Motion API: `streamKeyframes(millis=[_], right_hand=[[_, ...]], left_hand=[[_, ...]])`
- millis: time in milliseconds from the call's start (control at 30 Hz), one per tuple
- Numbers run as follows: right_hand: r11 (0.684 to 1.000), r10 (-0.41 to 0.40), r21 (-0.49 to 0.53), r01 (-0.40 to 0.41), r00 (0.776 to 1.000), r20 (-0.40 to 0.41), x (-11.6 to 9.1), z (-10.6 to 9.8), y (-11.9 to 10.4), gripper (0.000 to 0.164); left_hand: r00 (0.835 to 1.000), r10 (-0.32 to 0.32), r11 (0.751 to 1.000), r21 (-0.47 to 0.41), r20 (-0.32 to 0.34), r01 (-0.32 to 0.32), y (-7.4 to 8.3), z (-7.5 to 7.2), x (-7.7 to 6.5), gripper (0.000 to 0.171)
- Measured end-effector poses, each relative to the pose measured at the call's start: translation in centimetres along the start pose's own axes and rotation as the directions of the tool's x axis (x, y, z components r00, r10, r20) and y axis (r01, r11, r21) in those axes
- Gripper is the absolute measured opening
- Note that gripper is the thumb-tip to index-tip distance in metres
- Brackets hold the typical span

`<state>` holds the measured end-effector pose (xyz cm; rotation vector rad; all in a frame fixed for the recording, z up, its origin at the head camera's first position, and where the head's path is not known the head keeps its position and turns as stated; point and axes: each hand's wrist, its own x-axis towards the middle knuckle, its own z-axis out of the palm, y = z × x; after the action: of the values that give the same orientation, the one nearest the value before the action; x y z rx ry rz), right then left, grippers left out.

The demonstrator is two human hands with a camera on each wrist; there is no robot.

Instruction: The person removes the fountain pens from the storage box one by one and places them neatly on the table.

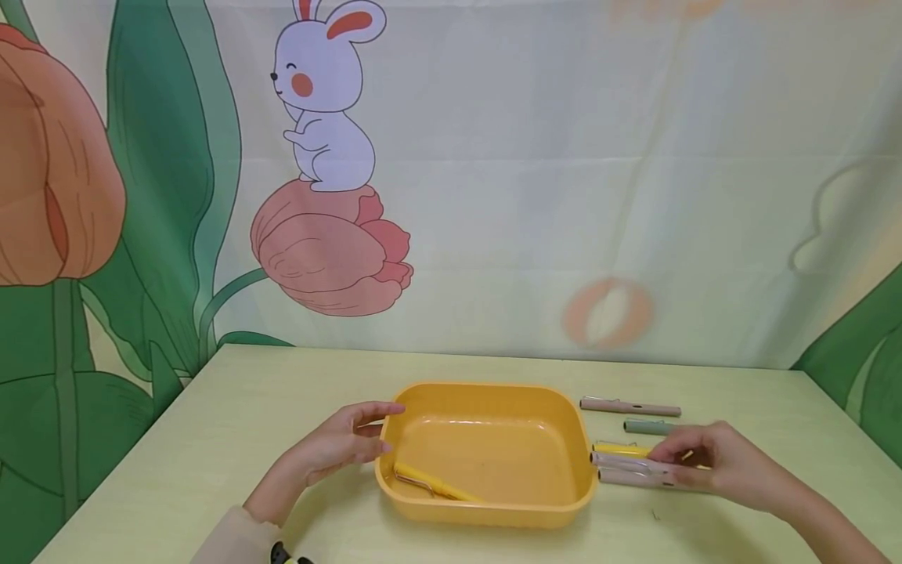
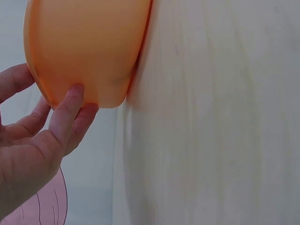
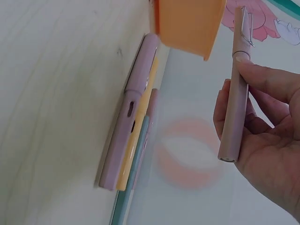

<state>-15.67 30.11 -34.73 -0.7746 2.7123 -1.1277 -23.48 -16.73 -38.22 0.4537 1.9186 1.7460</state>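
Note:
My left hand [image 1: 338, 442] grips the left rim of a yellow plastic tray [image 1: 486, 513], fingers at the edge and thumb against its side. A yellow pen [image 1: 433, 479] with a metal clip lies inside, near the tray's front left corner. To the right of the tray, my right hand [image 1: 726, 466] pinches a pale pink pen [image 3: 233, 115], raised off the table with its clip end towards the tray. Below and beside it on the table are a mauve pen [image 3: 121, 131] and another yellow pen [image 3: 134, 140].
Farther back lie a green pen [image 1: 644, 427] and a dusty pink pen [image 1: 627, 406], roughly parallel to the others. Behind the pale wooden table [image 1: 338, 372] hangs a cloth backdrop [image 1: 486, 196] printed with a rabbit and tulips. A tiny dark mark [image 1: 656, 515] shows in front of the pens.

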Motion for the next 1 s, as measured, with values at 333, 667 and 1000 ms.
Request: streamKeyframes(millis=[333, 667, 1000], right_hand=[[0.987, -0.118, 0.114, 0.113, 0.992, 0.038, -1.7, -0.6, 2.1, 0.017], [0.991, -0.034, 0.136, 0.02, 0.994, 0.099, -2.3, -0.3, 3.2, 0.016], [0.992, -0.069, 0.116, 0.057, 0.993, 0.099, -2.3, 0.2, 4.2, 0.016]], left_hand=[[1.0, -0.003, 1.0, -0.002, -0.003, 0.003, 0.0, 0.0, 0.0, 0.056], [1.0, 0.0, 1.0, 0.002, -0.002, 0.0, 0.1, 0.0, 0.0, 0.057], [1.0, -0.005, 1.0, 0.005, -0.006, 0.005, 0.1, 0.0, 0.0, 0.057]])
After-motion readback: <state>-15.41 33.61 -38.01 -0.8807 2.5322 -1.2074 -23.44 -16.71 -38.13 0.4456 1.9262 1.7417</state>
